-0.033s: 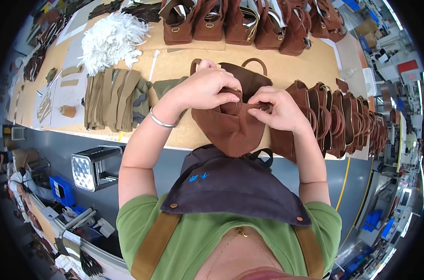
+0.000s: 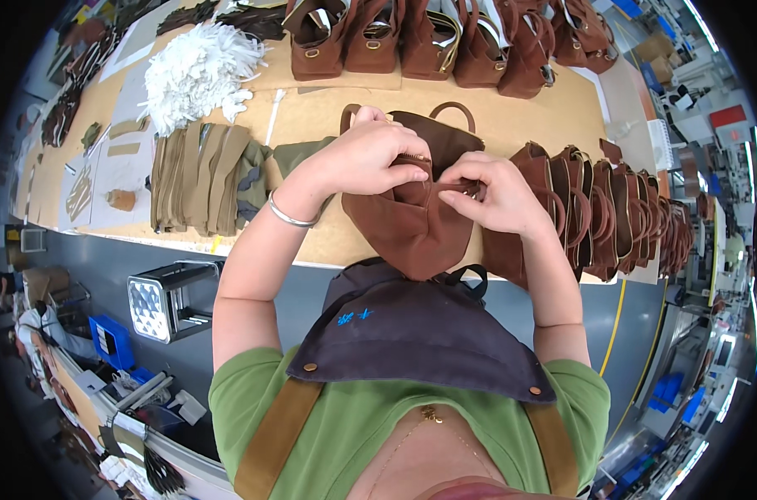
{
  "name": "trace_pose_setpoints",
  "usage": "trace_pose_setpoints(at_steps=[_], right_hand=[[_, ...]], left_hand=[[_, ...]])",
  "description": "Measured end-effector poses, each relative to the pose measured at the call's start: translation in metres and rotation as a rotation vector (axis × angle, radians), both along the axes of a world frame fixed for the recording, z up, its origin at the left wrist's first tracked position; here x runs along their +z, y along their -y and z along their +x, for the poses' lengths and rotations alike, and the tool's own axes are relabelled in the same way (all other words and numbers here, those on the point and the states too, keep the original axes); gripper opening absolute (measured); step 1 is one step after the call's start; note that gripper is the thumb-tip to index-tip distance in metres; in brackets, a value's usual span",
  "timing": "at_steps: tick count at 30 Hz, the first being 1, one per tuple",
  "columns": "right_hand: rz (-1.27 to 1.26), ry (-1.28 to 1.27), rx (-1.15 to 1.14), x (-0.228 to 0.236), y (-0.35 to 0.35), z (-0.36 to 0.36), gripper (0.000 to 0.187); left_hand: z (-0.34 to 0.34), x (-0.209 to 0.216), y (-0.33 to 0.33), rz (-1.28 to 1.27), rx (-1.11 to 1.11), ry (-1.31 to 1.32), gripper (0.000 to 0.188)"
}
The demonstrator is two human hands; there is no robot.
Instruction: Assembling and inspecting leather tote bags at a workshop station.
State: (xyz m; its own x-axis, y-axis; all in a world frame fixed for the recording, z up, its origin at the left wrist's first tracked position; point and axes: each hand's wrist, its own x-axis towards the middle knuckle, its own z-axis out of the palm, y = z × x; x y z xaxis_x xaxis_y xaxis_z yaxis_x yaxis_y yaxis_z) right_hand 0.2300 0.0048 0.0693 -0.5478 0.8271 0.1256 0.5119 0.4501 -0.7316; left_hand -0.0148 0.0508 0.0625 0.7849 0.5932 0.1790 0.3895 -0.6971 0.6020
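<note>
A brown handbag [image 2: 410,237] leans at the table's near edge, its top facing me and gaping. My left hand [image 2: 377,154] pinches the zippered edge of its opening, thumb and fingers closed on the rim. Just to the right, my right hand [image 2: 497,193] grips the same rim between thumb and forefinger, near a short strip of the zipper. Two rounded handles stand up behind my hands, the right-hand handle [image 2: 453,108] being the clearer one. The bag's inside is mostly hidden by my fingers.
Several finished-looking brown bags [image 2: 316,50] line the table's far side. More brown bags [image 2: 591,208] are packed together at the right. On the left lie a stack of olive strips [image 2: 199,179] and a heap of white strips [image 2: 199,71]. A metal-framed stool [image 2: 174,300] stands below the table.
My right hand's fingers have shifted slightly on the bag's rim, a little to the left. My left hand and the bag look the same.
</note>
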Motion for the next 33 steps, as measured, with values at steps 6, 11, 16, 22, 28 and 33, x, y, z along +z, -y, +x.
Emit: trace_pose_setpoints(at_steps=[6, 11, 16, 22, 28, 33], right_hand=[[0.056, -0.006, -0.135, -0.006, 0.005, -0.013, 0.014], [0.010, -0.106, -0.166, -0.021, 0.008, -0.014, 0.010], [-0.078, -0.110, -0.242, -0.022, 0.016, -0.015, 0.010], [0.233, 0.079, -0.192, 0.024, 0.070, -0.005, 0.012], [0.318, -0.020, -0.350, -0.019, 0.086, 0.010, 0.013], [0.362, 0.085, -1.021, -0.072, 0.071, 0.063, 0.061]], left_hand=[[0.009, 0.006, 0.000, 0.004, 0.011, -0.049, 0.013], [0.016, 0.013, 0.006, 0.028, 0.012, -0.092, 0.014], [0.019, -0.001, 0.008, 0.110, 0.036, 0.018, 0.007], [0.024, 0.038, 0.053, 0.292, -0.068, 0.091, 0.012], [0.022, -0.028, 0.065, 0.350, 0.069, 0.102, 0.033], [0.012, -0.151, 0.083, -0.215, 0.652, 0.503, 0.068]])
